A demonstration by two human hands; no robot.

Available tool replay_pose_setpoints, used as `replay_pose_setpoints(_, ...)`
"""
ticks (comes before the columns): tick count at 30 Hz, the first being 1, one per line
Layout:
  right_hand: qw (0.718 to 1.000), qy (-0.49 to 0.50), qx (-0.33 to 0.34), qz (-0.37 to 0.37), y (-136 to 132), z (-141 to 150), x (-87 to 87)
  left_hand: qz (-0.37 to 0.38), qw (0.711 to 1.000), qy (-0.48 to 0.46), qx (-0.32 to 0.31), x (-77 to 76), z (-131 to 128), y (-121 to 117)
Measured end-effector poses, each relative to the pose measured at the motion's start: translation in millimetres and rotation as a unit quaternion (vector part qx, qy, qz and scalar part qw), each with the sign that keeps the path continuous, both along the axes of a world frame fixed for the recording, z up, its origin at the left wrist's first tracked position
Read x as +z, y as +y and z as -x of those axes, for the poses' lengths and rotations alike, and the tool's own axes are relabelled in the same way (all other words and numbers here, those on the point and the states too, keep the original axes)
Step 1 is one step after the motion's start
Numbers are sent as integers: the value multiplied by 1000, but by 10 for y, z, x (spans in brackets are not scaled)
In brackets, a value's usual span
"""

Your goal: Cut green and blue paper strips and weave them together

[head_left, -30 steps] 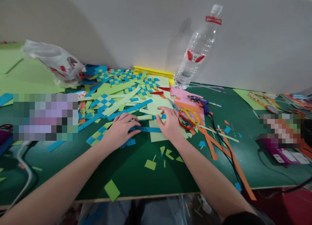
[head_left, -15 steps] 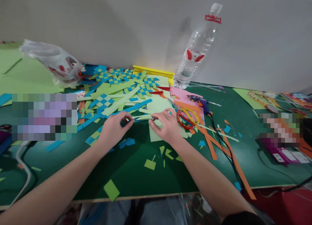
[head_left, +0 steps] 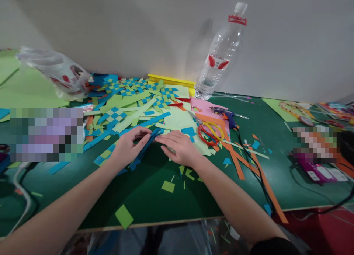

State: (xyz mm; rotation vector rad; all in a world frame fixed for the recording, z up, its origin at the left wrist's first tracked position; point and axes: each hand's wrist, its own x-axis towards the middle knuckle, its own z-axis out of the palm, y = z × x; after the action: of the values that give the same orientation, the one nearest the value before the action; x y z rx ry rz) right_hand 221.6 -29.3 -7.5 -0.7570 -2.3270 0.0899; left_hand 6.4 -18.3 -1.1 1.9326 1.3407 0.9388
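Note:
Pinched between the thumb and fingers of my left hand (head_left: 128, 146) is a blue paper strip (head_left: 148, 144), tilted up and seemingly folded or doubled. The fingertips of my right hand (head_left: 179, 148) reach the strip's upper right end. Its fingers are stretched out and its thumb stands apart. Behind and left of my hands lies a pile of green and blue strips, with a woven checkered paper piece (head_left: 113, 116) on it. Under and beyond my right hand is a pale green sheet (head_left: 179, 118). Scissors (head_left: 210, 133) with red and yellow handles lie to its right.
A tilted plastic bottle (head_left: 217, 59) stands by the wall, near a blue glue gun (head_left: 228, 116) with a black cord. A plastic bag (head_left: 59, 72) sits at the back left. Orange strips (head_left: 265, 188) and small paper scraps (head_left: 168, 186) lie on the green table (head_left: 155, 207).
Both hands first lay over flat strips, then pinched a light green and blue strip between them. Now the left hand holds up a blue strip, and the right hand has shifted slightly left with fingers straightened.

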Motion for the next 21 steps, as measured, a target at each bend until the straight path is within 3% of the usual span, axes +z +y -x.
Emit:
replay_pose_setpoints(8,1000,-21,-18,-4,3,2,-7,52,998,-33,-6,29,-26,-7)
replay_pose_setpoints(14,998,5,-57,-22,26,1,-41,-4,1000,-3,-7,-16,-10,-4)
replay_pose_setpoints(18,992,49,-119,1,24,-18,-46,-23,999,33,-12,-28,1,-6)
replay_pose_setpoints(21,992,46,-116,24,26,-24,-42,-41,997,56,-23,-16,-5,-6)
